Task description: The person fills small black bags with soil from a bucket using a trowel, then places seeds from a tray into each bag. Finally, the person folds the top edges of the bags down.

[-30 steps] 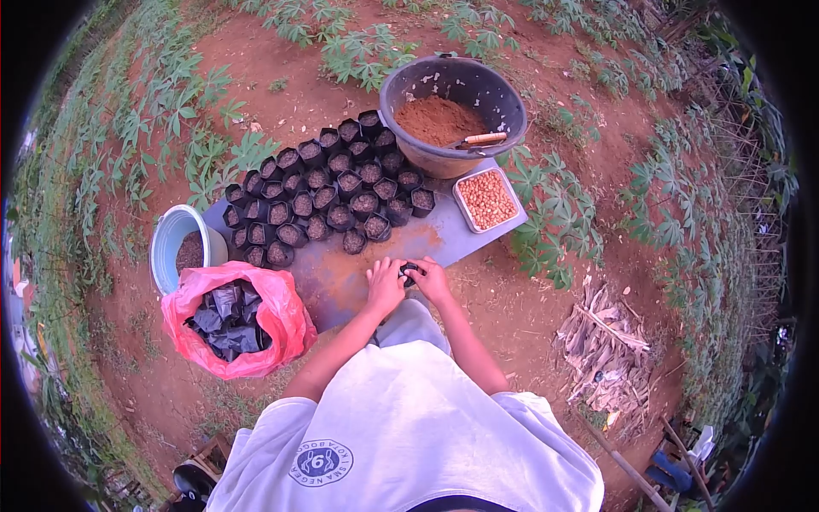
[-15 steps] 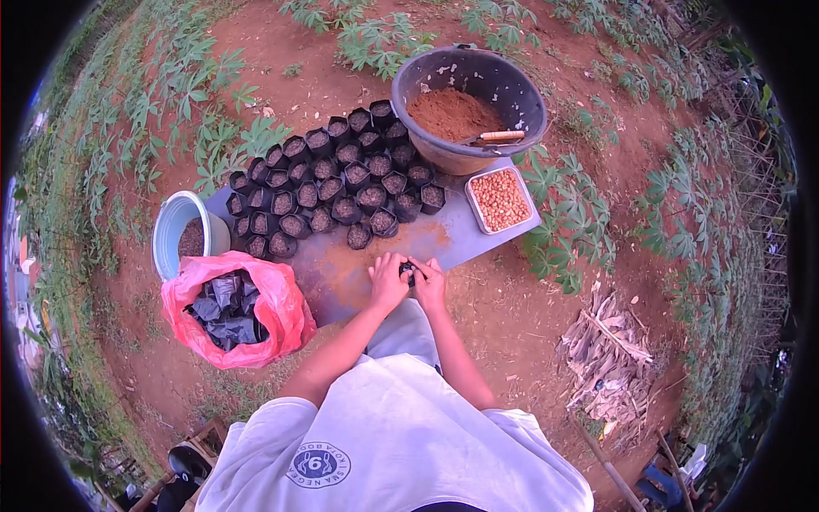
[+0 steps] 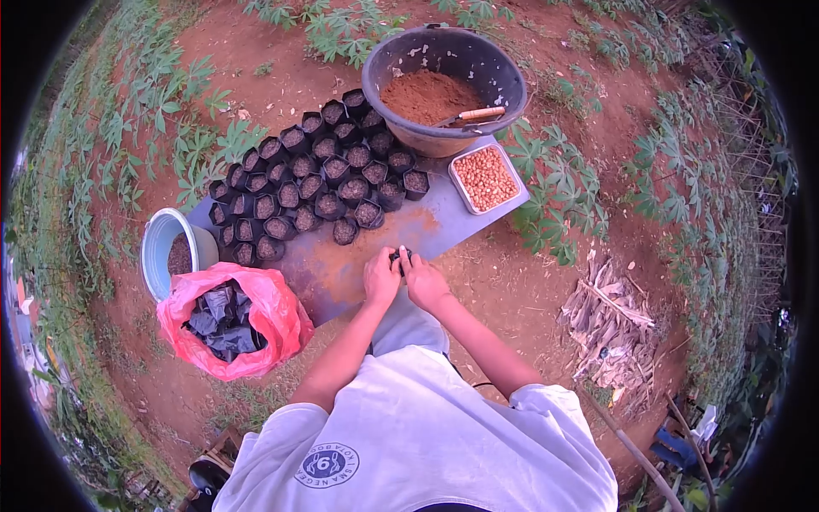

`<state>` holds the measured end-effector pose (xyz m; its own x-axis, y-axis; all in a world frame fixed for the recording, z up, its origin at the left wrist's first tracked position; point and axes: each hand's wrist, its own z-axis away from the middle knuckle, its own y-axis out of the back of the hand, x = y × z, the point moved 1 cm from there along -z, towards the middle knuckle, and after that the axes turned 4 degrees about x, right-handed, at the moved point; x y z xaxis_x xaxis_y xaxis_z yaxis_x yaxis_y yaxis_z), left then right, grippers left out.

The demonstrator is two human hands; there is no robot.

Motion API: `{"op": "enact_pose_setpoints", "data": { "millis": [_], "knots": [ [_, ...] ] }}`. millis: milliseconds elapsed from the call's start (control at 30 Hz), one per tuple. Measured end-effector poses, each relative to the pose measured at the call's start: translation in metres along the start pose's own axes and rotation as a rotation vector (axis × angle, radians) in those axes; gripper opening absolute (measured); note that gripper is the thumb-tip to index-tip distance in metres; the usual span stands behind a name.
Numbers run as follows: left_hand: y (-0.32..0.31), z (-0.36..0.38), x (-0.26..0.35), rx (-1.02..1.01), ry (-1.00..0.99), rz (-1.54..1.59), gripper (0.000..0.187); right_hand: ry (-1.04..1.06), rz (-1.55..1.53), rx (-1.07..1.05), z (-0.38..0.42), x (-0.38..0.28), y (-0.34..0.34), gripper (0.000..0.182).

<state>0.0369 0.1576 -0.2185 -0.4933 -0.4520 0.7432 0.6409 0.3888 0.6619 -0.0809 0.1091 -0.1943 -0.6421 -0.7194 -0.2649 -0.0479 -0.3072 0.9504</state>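
**Both hands pinched around one small black grow bag at the edge of the board**

So the left hand [image 3: 381,275] and right hand [image 3: 424,282] are pressed together over the near edge of the grey board [image 3: 444,226], and between the fingertips there's a small black bag [image 3: 401,256]. Both hands are closed on it, fingers curled in from either side. It's too small to tell whether there's any soil in it. The bag sits just above the board's front edge, right next to a smear of reddish soil [image 3: 375,243] spilled across the surface.

Just past the hands, further up the board, there's a whole cluster of filled black bags [image 3: 316,183] standing upright, packed touching each other in rough rows, each topped with dark soil. To the right of those is a shallow rectangular tray of peanuts [image 3: 485,177], sitting on the board's far right corner. Behind that is a big dark basin [image 3: 512,81] with a heap of red-brown soil [image 3: 422,96] and a wooden-handled tool [image 3: 471,114] lying in it.

Off the left end of the board stands a light blue bucket [image 3: 159,247] with dark stuff inside, and touching it in front is a red plastic bag [image 3: 277,311] stuffed with empty black bags [image 3: 222,320]. Bare red dirt all round, with cassava plants [image 3: 563,196] and a pile of dry husks [image 3: 610,333] off to the right.
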Motion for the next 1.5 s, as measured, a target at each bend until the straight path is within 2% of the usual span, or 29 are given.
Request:
{"op": "enact_pose_setpoints", "data": {
  "millis": [33,167,233,333,567,700,800,867,900,967,1000,1067,1100,1167,1300,1367,1500],
  "knots": [
    [-0.002,-0.001,-0.001,-0.055,0.108,0.085,0.022,0.017,0.098,-0.021,-0.002,-0.002,-0.002,0.065],
    [0.005,-0.005,-0.009,-0.102,0.083,0.153,0.026,0.047,0.303,-0.072,-0.006,-0.003,-0.012,0.062],
    [0.013,-0.002,-0.012,-0.243,0.073,0.324,0.03,0.04,0.319,-0.089,-0.006,-0.008,-0.006,0.062],
    [0.015,-0.001,-0.015,-0.217,-0.012,0.24,0.033,0.038,0.325,-0.114,-0.009,-0.01,-0.005,0.063],
    [0.022,-0.002,-0.009,-0.25,-0.059,0.203,0.032,0.113,0.432,-0.245,-0.019,-0.01,-0.003,0.065],
    [0.017,-0.004,-0.009,-0.227,-0.044,0.198,0.03,0.13,0.42,-0.253,-0.022,-0.01,0.006,0.068],
    [0.02,-0.002,-0.009,-0.245,-0.023,0.188,0.03,0.168,0.323,-0.281,-0.022,-0.006,0.018,0.073],
    [0.026,-0.003,-0.005,-0.258,-0.001,0.174,0.029,0.089,0.034,-0.336,-0.026,0.0,0.022,0.071],
    [0.028,-0.004,-0.003,-0.277,-0.01,0.122,0.029,0.099,0.041,-0.335,-0.03,0.008,0.022,0.071],
    [0.032,-0.004,-0.002,-0.291,-0.01,0.071,0.029,0.177,-0.215,-0.23,-0.042,0.028,0.021,0.051],
    [0.034,-0.006,-0.001,-0.311,-0.033,0.03,0.028,0.18,-0.216,-0.233,-0.049,0.034,0.024,0.051],
    [0.037,-0.007,0.001,-0.343,-0.05,-0.007,0.028,0.202,-0.274,-0.231,-0.059,0.046,0.033,0.034],
    [0.04,-0.012,0.004,-0.384,-0.087,-0.043,0.027,0.201,-0.274,-0.237,-0.064,0.054,0.032,0.034],
    [0.048,-0.02,0.008,-0.434,-0.13,-0.113,0.023,-0.254,-0.892,-0.514,-0.073,0.063,0.024,0.024],
    [0.052,-0.025,0.003,-0.384,-0.124,-0.115,0.014,-0.279,-1.001,-0.515,-0.075,0.078,0.003,0.021],
    [0.051,-0.025,0.003,-0.312,-0.013,-0.12,0.008,-0.23,-0.874,-0.514,-0.071,0.075,0.007,0.017],
    [0.028,-0.017,-0.014,-0.235,0.123,-0.022,0.013,-0.245,-0.888,-0.537,-0.07,0.074,0.001,0.017]
  ]
}}
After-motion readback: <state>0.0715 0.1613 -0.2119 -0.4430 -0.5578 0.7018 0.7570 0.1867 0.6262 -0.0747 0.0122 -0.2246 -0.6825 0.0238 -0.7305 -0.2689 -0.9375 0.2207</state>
